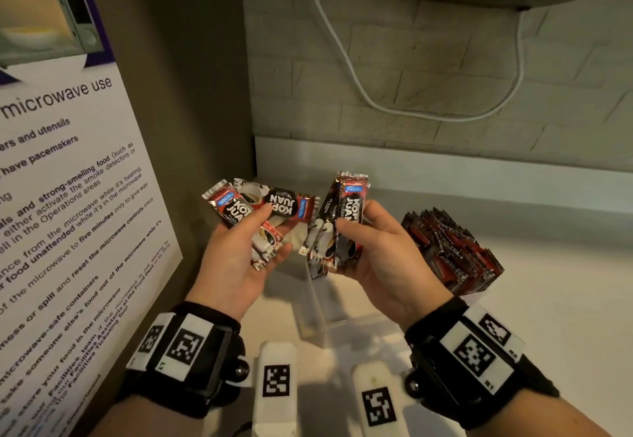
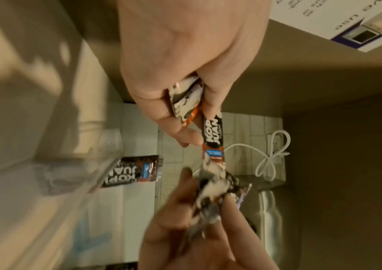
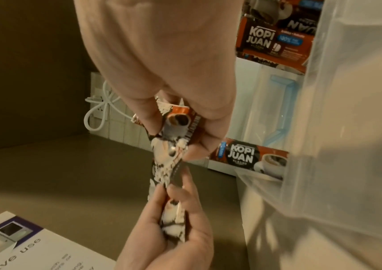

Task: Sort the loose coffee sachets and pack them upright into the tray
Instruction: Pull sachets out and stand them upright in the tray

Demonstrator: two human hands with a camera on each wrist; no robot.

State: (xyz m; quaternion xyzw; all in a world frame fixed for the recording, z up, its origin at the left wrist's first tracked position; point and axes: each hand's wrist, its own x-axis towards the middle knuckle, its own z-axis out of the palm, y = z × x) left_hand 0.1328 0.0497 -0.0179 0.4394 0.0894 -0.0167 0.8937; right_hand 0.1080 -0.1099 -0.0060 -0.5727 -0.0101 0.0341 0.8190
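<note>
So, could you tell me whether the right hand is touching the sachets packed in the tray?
Apart. The head view shows the right hand raised left of the packed sachets, bare counter between them.

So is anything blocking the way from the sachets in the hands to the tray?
Nothing visible does. The left hand holds a fan of red-and-black coffee sachets, the right hand a squared-up bundle, both above the clear plastic tray. Sachets already packed upright fill its right side; the space below the hands looks open.

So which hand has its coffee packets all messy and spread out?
The left hand. Its sachets fan out at different angles, while the right hand holds a neat stack squared together and standing nearly upright.
</note>
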